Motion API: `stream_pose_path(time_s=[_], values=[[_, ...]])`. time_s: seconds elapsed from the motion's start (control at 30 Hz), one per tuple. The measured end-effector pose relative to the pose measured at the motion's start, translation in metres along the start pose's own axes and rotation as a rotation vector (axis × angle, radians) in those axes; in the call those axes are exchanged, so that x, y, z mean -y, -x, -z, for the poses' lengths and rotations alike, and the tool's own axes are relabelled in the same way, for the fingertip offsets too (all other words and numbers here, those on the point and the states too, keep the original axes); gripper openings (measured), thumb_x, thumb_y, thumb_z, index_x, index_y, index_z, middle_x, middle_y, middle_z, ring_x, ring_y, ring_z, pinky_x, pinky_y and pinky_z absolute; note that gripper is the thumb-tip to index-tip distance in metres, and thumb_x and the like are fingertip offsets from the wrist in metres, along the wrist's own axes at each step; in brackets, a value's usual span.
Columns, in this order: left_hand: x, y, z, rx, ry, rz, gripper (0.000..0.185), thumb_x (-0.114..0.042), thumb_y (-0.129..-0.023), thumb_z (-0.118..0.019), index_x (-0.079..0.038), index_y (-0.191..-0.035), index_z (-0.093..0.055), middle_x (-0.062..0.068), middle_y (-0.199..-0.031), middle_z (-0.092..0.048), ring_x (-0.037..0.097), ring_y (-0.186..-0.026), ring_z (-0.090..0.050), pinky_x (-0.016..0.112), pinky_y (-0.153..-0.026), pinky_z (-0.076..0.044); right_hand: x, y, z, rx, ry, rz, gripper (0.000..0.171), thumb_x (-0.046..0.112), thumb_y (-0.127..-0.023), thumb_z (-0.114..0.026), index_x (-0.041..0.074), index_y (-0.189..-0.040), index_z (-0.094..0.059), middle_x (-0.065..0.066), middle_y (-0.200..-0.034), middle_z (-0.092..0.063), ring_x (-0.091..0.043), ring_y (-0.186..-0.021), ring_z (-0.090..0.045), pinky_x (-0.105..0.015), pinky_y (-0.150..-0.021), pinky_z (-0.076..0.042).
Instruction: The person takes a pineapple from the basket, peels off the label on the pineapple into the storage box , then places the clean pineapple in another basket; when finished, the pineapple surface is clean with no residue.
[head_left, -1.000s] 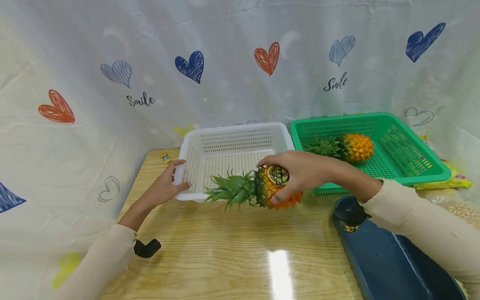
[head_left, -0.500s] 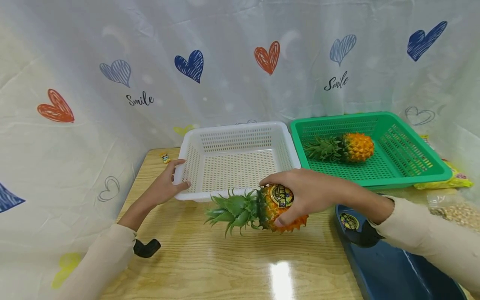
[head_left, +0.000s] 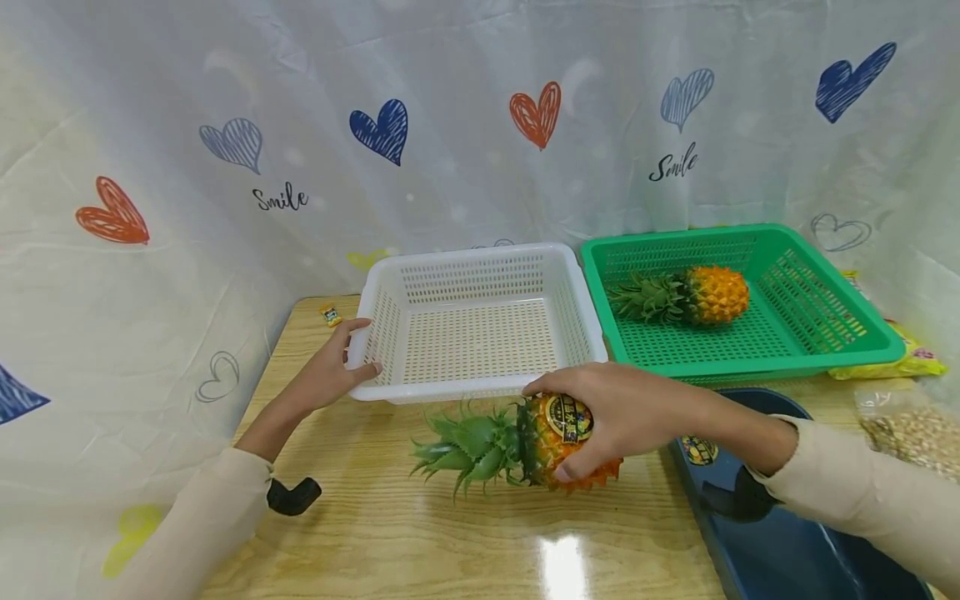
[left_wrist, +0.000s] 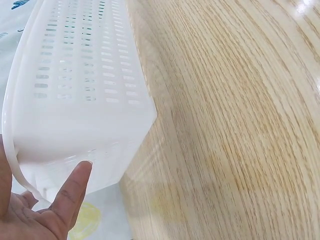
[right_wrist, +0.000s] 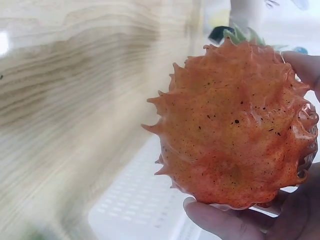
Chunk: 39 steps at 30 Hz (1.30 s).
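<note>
A pale curtain printed with hearts and the word "Smile" is hung behind a glossy wooden table (head_left: 420, 533). On it, a white basket (head_left: 472, 329) is set at about 12 o'clock from the table's middle, with a green basket (head_left: 750, 333) just beside it at 2 o'clock. A second pineapple (head_left: 686, 296) is seen lying on its side in the green one.

The pineapple (head_left: 525, 442) is held on its side just above or on the table, just in front of the white basket's near rim, crown pointed to 9 o'clock. It is gripped by the right hand (head_left: 615, 412) — fingers curled over the top of the fruit, thumb tucked under its near side. The white basket's left near corner is held by the left hand (head_left: 330, 375), thumb over the rim and fingers against the outer wall.

To be handled well, the fruit is best kept level and gripped round its body rather than its leaves — the spiky skin gives purchase, though the surface looks glossy. The basket is best kept steadied at that corner.

At 4 o'clock a dark blue object (head_left: 780, 533) is partly seen.
</note>
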<state>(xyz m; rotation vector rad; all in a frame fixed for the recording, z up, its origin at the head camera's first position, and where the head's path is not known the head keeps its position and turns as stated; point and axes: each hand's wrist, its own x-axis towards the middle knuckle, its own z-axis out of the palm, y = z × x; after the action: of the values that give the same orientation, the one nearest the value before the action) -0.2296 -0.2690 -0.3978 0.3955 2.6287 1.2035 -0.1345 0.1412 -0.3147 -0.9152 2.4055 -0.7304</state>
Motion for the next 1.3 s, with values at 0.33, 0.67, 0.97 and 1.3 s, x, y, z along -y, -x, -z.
stream_pose_path(time_s=[0.33,0.67,0.97,1.3], values=[[-0.002,0.002,0.001,0.014,0.018,-0.005,0.081,-0.018,-0.098,-0.064,-0.007,-0.159,-0.011,0.029,-0.141,-0.045,0.043,-0.117,-0.058,0.038,-0.079,-0.055,-0.008,-0.001,-0.016,0.015,-0.029,0.009,0.082,0.052,-0.077,-0.081,0.025,-0.147,-0.048,0.008,-0.116,-0.061,-0.002,-0.084,-0.064,-0.025,-0.066,-0.055],[0.000,0.000,0.000,0.010,0.028,0.007,0.079,-0.017,-0.098,-0.064,-0.008,-0.159,-0.013,0.027,-0.140,-0.046,0.043,-0.118,-0.058,0.038,-0.080,-0.055,-0.021,-0.006,-0.034,0.001,0.022,0.013,0.086,0.056,-0.074,-0.082,0.022,-0.146,-0.050,0.005,-0.118,-0.062,-0.002,-0.088,-0.062,-0.025,-0.067,-0.053],[-0.001,0.001,0.001,0.008,0.030,0.016,0.079,-0.017,-0.098,-0.063,-0.009,-0.159,-0.013,0.027,-0.140,-0.047,0.042,-0.117,-0.058,0.037,-0.079,-0.055,-0.034,-0.012,-0.047,-0.022,0.101,-0.057,0.087,0.057,-0.070,-0.085,0.021,-0.143,-0.053,0.005,-0.112,-0.062,-0.008,-0.087,-0.059,-0.028,-0.064,-0.050],[-0.002,0.001,0.000,0.014,0.048,0.022,0.079,-0.018,-0.099,-0.063,-0.009,-0.159,-0.013,0.028,-0.143,-0.043,0.045,-0.121,-0.056,0.039,-0.081,-0.055,-0.042,-0.014,-0.051,-0.005,0.056,-0.074,0.088,0.053,-0.070,-0.087,0.019,-0.143,-0.052,0.004,-0.110,-0.062,-0.009,-0.087,-0.059,-0.028,-0.065,-0.051]])
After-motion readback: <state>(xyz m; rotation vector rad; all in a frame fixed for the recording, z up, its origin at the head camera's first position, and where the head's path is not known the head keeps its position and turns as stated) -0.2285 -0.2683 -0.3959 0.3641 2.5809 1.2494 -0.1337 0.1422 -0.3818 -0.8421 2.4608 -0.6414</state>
